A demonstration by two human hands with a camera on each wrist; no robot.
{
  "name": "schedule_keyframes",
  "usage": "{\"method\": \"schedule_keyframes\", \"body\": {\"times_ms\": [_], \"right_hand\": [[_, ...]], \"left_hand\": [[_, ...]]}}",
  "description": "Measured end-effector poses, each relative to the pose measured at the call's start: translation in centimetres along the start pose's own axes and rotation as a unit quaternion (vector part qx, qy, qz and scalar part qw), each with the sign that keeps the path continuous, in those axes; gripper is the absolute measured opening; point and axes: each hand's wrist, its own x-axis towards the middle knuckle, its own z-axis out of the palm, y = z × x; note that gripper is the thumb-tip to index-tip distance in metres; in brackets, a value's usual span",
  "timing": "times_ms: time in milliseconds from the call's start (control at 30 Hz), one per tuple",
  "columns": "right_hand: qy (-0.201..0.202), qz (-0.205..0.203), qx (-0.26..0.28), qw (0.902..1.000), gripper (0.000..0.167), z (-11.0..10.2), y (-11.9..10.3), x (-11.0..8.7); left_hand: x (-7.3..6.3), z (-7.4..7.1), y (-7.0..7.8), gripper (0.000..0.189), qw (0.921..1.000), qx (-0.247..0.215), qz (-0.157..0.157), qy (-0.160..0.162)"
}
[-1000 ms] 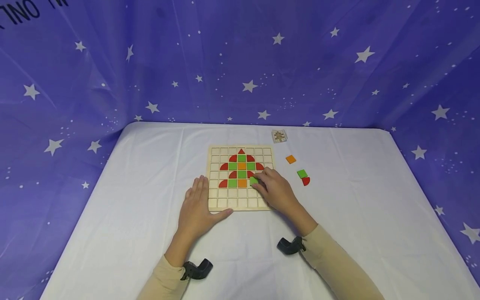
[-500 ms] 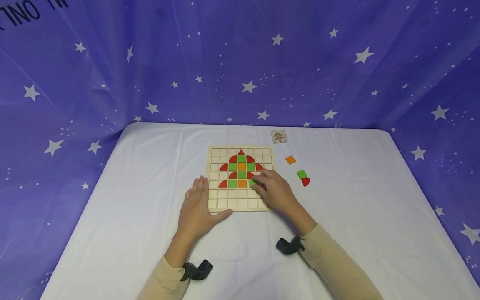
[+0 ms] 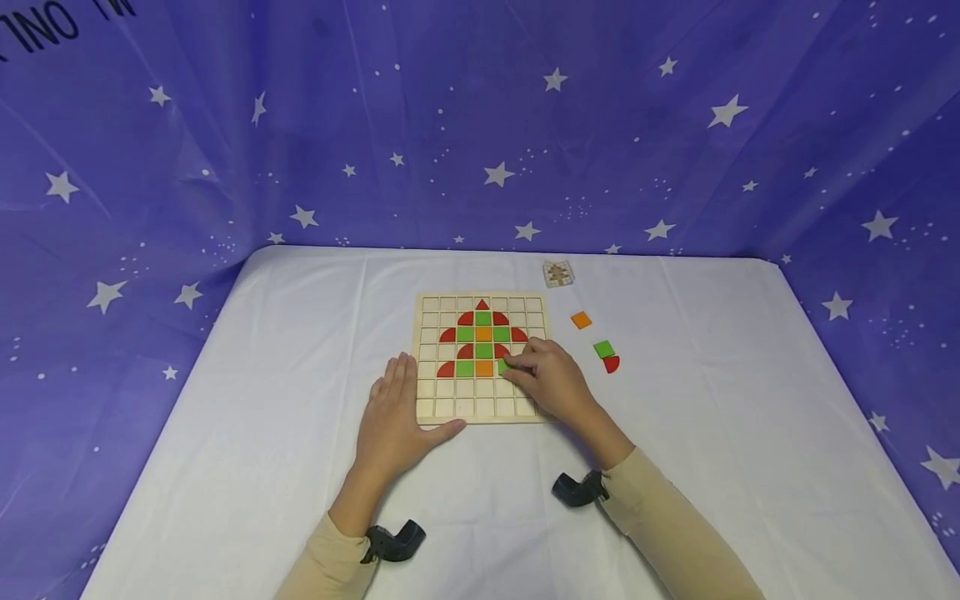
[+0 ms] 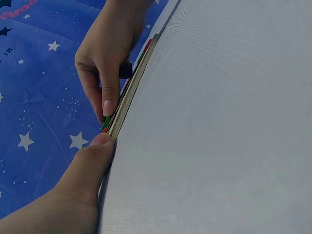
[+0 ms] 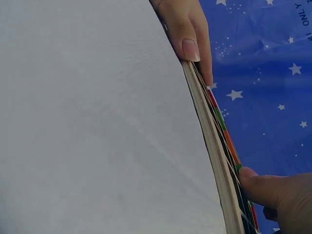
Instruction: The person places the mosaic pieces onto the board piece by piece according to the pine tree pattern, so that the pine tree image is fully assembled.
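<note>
A wooden grid board (image 3: 446, 408) lies on the white table, with red, green and orange tiles set in a tree shape. My left hand (image 3: 393, 421) rests along its left edge, fingers straight, and the thumb touches the front edge. Over the right part of the board my right hand (image 3: 553, 379) pinches a green square tile (image 3: 502, 367) between thumb and fingers, just right of an orange square (image 3: 484, 367). Part of that green tile is hidden by the fingers. In the right wrist view the right thumb (image 5: 261, 187) presses at a green tile edge.
Right of the board lie a loose orange square (image 3: 581, 320), a green square (image 3: 604, 349) and a red quarter-round tile (image 3: 612, 364) touching it. Behind them is a small card with a tree pattern (image 3: 558, 273). A starry blue-purple cloth (image 3: 480, 125) hangs behind the table.
The green tile in my right hand has shifted slightly left and toward the front, now sitting closer against the orange square. My left hand stays in place.
</note>
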Motion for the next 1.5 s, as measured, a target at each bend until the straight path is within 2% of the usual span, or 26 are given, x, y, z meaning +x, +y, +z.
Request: {"method": "schedule_keyframes", "body": {"times_ms": [200,433,767,1500], "right_hand": [[-0.014,0.015,0.026,0.9994,0.024,-0.1,-0.01,0.21],[-0.022,0.023,0.023,0.9992,0.026,-0.01,0.08,0.14],[-0.008,-0.005,0.004,0.9999,0.025,0.34,0.28,-0.23],[-0.007,-0.015,-0.029,0.9994,0.025,0.62,0.19,-0.35]], "left_hand": [[0.04,0.15,-0.08,0.127,1.0,0.0,0.003,0.008],[0.01,0.2,-0.08,0.127,1.0,0.002,0.004,0.007],[-0.04,0.2,-0.03,0.127,1.0,0.0,0.005,0.004],[0.09,0.29,-0.06,0.127,1.0,0.004,0.005,0.006]]}}
